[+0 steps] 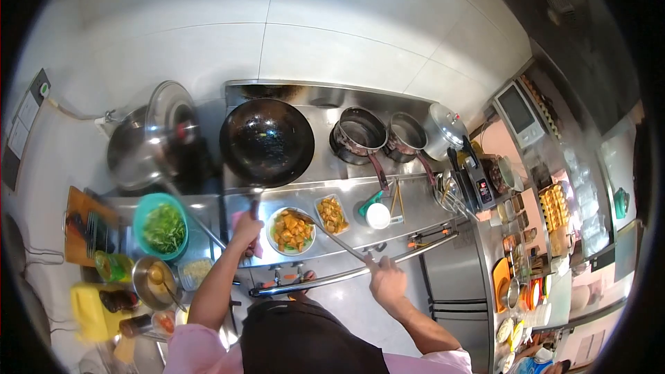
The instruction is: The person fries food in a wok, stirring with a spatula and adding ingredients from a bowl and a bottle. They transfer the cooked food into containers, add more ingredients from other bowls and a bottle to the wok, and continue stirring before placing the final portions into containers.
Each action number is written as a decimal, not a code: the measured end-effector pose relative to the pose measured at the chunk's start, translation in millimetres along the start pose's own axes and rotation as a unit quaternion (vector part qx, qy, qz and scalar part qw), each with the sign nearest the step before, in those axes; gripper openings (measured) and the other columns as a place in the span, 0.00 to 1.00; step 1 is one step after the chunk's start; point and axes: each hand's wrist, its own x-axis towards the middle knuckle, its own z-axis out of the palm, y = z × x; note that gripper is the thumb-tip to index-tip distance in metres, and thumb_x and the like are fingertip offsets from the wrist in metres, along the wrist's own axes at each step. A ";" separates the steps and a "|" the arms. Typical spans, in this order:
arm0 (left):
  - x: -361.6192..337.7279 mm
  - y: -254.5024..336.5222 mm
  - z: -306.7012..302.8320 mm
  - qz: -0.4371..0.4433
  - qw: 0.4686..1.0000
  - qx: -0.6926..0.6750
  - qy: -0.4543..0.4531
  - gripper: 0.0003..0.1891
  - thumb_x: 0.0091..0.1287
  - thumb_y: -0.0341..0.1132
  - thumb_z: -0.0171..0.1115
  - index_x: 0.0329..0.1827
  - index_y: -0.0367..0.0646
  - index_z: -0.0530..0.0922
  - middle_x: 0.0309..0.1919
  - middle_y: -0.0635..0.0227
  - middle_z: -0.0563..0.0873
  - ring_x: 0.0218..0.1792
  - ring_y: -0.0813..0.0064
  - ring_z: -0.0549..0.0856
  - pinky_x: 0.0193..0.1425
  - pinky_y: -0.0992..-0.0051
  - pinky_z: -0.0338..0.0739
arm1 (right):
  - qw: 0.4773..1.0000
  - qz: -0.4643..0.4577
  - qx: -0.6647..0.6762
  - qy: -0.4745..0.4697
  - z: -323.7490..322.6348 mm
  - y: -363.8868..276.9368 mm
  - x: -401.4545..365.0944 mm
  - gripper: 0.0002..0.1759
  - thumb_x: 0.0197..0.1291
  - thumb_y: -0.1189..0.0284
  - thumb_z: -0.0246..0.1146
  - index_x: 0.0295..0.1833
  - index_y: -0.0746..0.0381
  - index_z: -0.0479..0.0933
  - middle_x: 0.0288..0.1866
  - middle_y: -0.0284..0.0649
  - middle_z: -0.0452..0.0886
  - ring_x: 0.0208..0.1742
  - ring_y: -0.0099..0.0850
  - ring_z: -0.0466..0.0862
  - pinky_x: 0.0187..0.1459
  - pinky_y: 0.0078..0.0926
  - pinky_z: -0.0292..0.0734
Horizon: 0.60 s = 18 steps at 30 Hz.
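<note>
View from above of a person standing at a stainless steel kitchen bench (409,197) with a stove behind it.

- **Far left:** a wooden cutting board (80,208) lies beside a green bowl of leafy greens (161,225). Behind them stands a large steel pot (131,149) with its lid (170,114) tilted against it. Nearer the person is a small steel bowl (152,280).
- **Left of centre:** a black wok (267,140) sits empty on the burner, its handle pointing towards the person. The left hand (246,230) is at the end of that handle, fingers curled shut around it, with a pink cloth (259,248) showing at the hand.
- **Centre:** just right of this hand, a round white plate (271,222) of orange-yellow food rests on the front of the bench. A small rectangular dish (332,215) of similar food is just beside it.
- **Right of centre:** a long metal ladle (336,237) slants from the plate's far edge down to the right hand (386,280), whose fingers are closed around the end of its handle.
- **Further right:** two dark saucepans (360,135) stand side by side on the stove, and a white cup (377,215) is on the bench.
- **Far right:** a microwave (519,114) sits among crowded shelves.
</note>
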 end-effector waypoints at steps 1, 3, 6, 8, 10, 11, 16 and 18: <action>-6.8 8.1 -0.2 -0.005 1.000 -0.013 -0.004 0.06 0.58 0.25 0.61 0.35 0.37 0.72 0.17 0.66 0.77 0.13 0.73 0.78 0.13 0.71 0.71 | 1.000 -0.005 0.009 0.013 4.0 1.5 -2.9 0.24 0.57 0.74 0.58 0.61 0.49 0.79 0.42 0.45 0.79 0.41 0.43 0.85 0.35 0.43 0.83; -8.4 14.3 -0.9 -0.010 1.000 -0.026 -0.006 0.06 0.58 0.25 0.61 0.35 0.37 0.72 0.17 0.66 0.77 0.13 0.74 0.78 0.13 0.71 0.71 | 0.999 -0.005 0.029 0.028 6.1 6.8 -3.0 0.24 0.57 0.74 0.59 0.60 0.48 0.80 0.41 0.44 0.80 0.40 0.43 0.85 0.35 0.44 0.83; -8.3 13.0 -0.4 -0.014 1.000 -0.022 -0.004 0.06 0.58 0.25 0.61 0.36 0.38 0.72 0.17 0.66 0.77 0.12 0.74 0.77 0.13 0.71 0.71 | 0.998 0.011 0.064 0.022 -0.9 14.6 -5.5 0.23 0.58 0.74 0.59 0.59 0.47 0.81 0.38 0.44 0.80 0.37 0.44 0.85 0.35 0.44 0.82; -10.9 16.1 -1.3 -0.015 1.000 -0.020 -0.007 0.06 0.58 0.25 0.60 0.36 0.38 0.72 0.17 0.66 0.76 0.12 0.74 0.77 0.13 0.71 0.72 | 0.996 0.020 0.091 0.014 -15.8 19.9 -4.0 0.21 0.59 0.74 0.60 0.57 0.47 0.82 0.36 0.44 0.80 0.35 0.45 0.86 0.35 0.44 0.82; -8.3 11.7 -1.3 -0.008 1.000 -0.009 -0.012 0.06 0.58 0.25 0.60 0.35 0.38 0.72 0.17 0.66 0.76 0.12 0.74 0.77 0.13 0.71 0.71 | 0.987 0.058 0.152 0.002 -27.5 30.1 -0.5 0.18 0.61 0.72 0.61 0.56 0.50 0.84 0.33 0.48 0.84 0.36 0.48 0.86 0.38 0.42 0.81; -6.0 7.5 -1.4 -0.005 1.000 -0.004 -0.012 0.06 0.57 0.25 0.60 0.35 0.38 0.72 0.17 0.66 0.76 0.12 0.74 0.77 0.13 0.71 0.71 | 0.980 0.081 0.183 -0.017 -33.2 37.1 2.3 0.17 0.62 0.71 0.62 0.56 0.51 0.84 0.34 0.49 0.85 0.37 0.48 0.87 0.39 0.42 0.81; -3.7 0.6 9.7 -0.005 1.000 0.009 0.009 0.05 0.57 0.25 0.59 0.34 0.37 0.73 0.17 0.65 0.78 0.11 0.72 0.78 0.13 0.70 0.71 | 0.934 0.093 0.335 -0.085 -65.5 52.5 57.3 0.16 0.64 0.67 0.61 0.52 0.62 0.84 0.32 0.53 0.85 0.37 0.49 0.86 0.42 0.42 0.79; -15.7 9.6 15.2 0.010 0.999 0.014 0.027 0.04 0.58 0.26 0.59 0.34 0.36 0.73 0.17 0.64 0.78 0.12 0.72 0.79 0.13 0.70 0.72 | 0.923 0.045 0.363 -0.116 -58.9 53.3 111.1 0.15 0.63 0.66 0.61 0.47 0.65 0.84 0.33 0.54 0.85 0.38 0.50 0.86 0.41 0.44 0.78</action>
